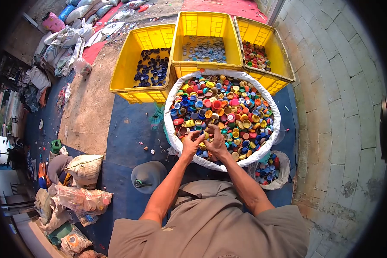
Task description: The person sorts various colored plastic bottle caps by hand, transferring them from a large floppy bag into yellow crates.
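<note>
A big white sack (175, 139) stands open in front of me, filled with several mixed-colour bottle caps (228, 109). Both hands rest in the near part of the cap pile, close together. My left hand (191, 143) has its fingers curled down among the caps. My right hand (216, 141) lies beside it, fingers bent into the caps. Whether either hand holds caps is hidden by the fingers. Behind the sack stand three yellow crates: the left crate (129, 60) holds dark blue caps, the middle crate (206, 23) grey-blue caps, the right crate (276, 47) mixed red caps.
A clear water jug (148, 175) lies on the blue floor mat to my left. A small clear bag of caps (271, 170) sits right of the sack. Stuffed sacks and bags (82, 189) pile up at the left. A brick wall (344, 107) runs along the right.
</note>
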Available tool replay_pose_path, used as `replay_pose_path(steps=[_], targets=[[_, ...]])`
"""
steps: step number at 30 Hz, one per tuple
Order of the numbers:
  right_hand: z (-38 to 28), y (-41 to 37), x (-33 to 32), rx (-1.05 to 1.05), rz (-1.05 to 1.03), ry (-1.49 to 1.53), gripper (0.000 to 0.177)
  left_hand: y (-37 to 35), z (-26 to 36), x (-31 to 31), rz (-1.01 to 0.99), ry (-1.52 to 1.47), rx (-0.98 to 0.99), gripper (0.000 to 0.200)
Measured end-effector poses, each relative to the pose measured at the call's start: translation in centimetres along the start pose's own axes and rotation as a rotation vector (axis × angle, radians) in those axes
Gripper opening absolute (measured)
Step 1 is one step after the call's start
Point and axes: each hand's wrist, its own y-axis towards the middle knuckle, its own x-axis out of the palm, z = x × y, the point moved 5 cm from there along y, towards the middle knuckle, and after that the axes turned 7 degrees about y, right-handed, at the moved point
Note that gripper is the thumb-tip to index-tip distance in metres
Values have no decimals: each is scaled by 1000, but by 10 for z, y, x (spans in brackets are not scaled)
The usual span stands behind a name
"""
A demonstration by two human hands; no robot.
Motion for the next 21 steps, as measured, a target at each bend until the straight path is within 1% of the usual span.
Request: replay_pose_path(steps=[2, 3, 6, 7, 10, 11, 14, 16, 17, 18, 19, 20, 21], targets=[[1, -8, -4, 50, 22, 36, 58, 2, -3, 8, -95, -49, -53, 42], [-2, -11, -9, 83, 26, 56, 58, -2, 0, 12, -103, -114, -77, 37], [1, -18, -16, 77, 48, 83, 59, -2, -14, 19, -130, -238, -166, 35], [1, -21, -18, 114, 42, 85, 59, -2, -13, 20, -157, -190, -133, 33], [-2, -25, -22, 122, 73, 91, 61, -3, -13, 26, -146, -95, -105, 33], [1, -26, -23, 127, 92, 86, 61, -2, -12, 27, -109, -85, -76, 35], [4, -31, -28, 162, 127, 40, 56, -3, 0, 26, -27, 86, 34, 38], [6, -33, -33, 193, 144, 79, 49, 6, -6, 19, 22, 38, 16, 41], [7, -34, -35, 207, 152, 100, 46, 10, -6, 14, 102, 39, 50, 41], [13, -37, -37, 307, 166, 223, 44, 12, -1, 9, 181, 40, 82, 42], [20, -41, -40, 407, 180, 345, 42, 13, 3, 8, 162, -11, 116, 48], [26, -44, -42, 504, 194, 467, 41, 12, 13, 4, 163, 252, 228, 50], [25, -46, -46, 507, 211, 564, 32, 10, 24, 0, 161, 513, 339, 52]])
